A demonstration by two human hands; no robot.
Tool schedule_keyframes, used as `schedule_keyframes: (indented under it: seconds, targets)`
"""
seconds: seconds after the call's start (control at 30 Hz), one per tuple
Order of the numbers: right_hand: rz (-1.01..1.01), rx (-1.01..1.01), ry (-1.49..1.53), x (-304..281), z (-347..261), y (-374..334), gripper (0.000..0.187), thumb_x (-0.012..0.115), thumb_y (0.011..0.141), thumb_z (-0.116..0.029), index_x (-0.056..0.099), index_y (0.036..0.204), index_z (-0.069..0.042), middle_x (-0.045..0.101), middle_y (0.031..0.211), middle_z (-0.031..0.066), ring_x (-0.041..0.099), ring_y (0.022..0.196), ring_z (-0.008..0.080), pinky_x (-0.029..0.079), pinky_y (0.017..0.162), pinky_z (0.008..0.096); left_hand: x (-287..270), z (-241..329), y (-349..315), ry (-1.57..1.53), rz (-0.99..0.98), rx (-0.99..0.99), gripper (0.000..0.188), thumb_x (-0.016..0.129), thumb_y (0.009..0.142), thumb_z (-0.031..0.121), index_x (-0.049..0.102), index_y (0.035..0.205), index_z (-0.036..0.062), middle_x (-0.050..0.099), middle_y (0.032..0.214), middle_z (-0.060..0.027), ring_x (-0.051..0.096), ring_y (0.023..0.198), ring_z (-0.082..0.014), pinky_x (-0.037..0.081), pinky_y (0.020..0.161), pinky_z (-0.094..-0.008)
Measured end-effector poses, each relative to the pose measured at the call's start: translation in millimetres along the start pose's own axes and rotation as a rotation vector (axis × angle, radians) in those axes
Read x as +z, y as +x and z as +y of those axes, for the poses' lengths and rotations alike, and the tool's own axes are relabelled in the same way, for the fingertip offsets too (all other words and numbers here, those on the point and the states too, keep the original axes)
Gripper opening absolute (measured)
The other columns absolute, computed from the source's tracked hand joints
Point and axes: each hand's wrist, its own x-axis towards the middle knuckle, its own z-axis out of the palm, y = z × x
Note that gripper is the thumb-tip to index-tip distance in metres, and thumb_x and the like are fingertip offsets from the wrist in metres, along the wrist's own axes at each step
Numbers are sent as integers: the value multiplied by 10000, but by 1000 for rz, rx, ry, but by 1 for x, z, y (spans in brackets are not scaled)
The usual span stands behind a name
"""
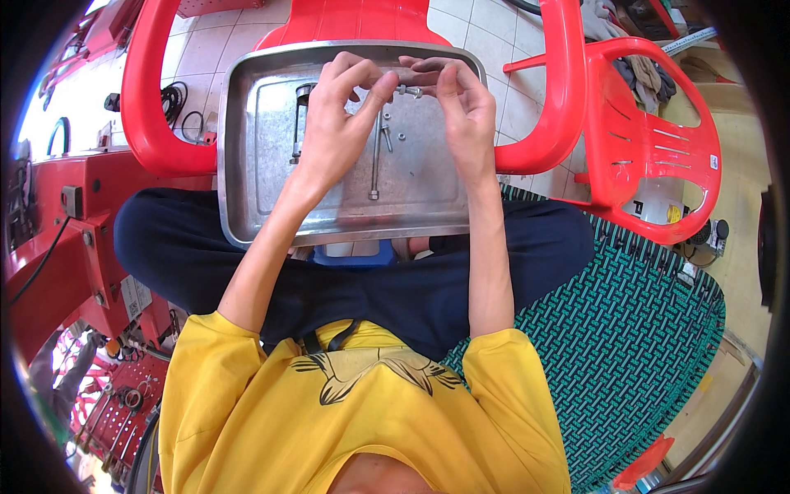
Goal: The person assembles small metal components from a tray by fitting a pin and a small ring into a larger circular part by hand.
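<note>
A small silver bolt (pixel 409 90), seemingly with a nut on it, is raised above a metal tray (pixel 271 210). My left hand (pixel 350 107) pinches its left end between thumb and fingers. Just beside the bolt, my right hand (pixel 467 107) has its thumb apart from its fingers, which reach left behind the bolt; whether they touch it I cannot tell. Below, in the tray, lie a long thin bolt (pixel 376 165), a shorter bolt (pixel 388 138) and small nuts (pixel 401 137). A dark metal clamp-like part (pixel 299 123) is partly covered by my left wrist.
The tray rests on a red plastic chair (pixel 354 20) whose arms rise on both sides. Another red chair (pixel 658 148) stands at the right. Red machinery (pixel 90 222) is close on the left, with a black cable (pixel 173 103) on the tiles. A green woven seat (pixel 609 337) lies at right.
</note>
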Motion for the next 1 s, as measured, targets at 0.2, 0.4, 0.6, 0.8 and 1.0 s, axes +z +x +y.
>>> schedule_keyframes:
  seconds: [0.2, 0.4, 0.6, 0.8, 1.0]
  targets:
    - [-4, -27, -23, -9, -4, 0, 407, 500, 1101, -361, 664, 1098, 12, 739, 1124, 145, 712, 984, 170, 511, 905, 305, 3, -2, -2, 25, 12, -18, 294, 660, 1010, 272, 674, 914, -6, 619, 919, -53, 557, 808, -157, 437, 717, -307]
    - [28, -2, -81, -8, -2, 0, 354, 527, 1094, -317, 659, 1080, 11, 735, 1051, 141, 728, 892, 189, 517, 873, 309, 3, 1, -1, -34, 26, -77, 257, 710, 961, 272, 706, 871, 32, 619, 917, -58, 578, 871, -220, 455, 770, -368]
    - [100, -46, 65, -9, -11, 0, 337, 505, 1104, -285, 661, 1037, 7, 730, 1053, 137, 717, 853, 188, 522, 914, 336, 3, 1, -1, 23, 8, -3, 328, 668, 1003, 305, 681, 911, -10, 625, 916, -52, 565, 809, -152, 437, 712, -304]
    - [50, -9, -51, -8, -8, -3, 297, 555, 1087, -264, 658, 1016, 6, 727, 965, 106, 717, 808, 165, 528, 824, 305, 3, -4, -2, 60, 19, -8, 335, 653, 1012, 313, 692, 934, -11, 627, 920, -45, 570, 800, -152, 433, 694, -303]
    - [79, -60, -99, -6, -9, -2, 292, 561, 1084, -274, 676, 1035, -10, 747, 956, 88, 645, 752, 112, 495, 790, 263, 5, -7, -2, 50, 12, -13, 320, 651, 1012, 312, 708, 960, 1, 634, 929, -44, 584, 798, -150, 432, 677, -306]
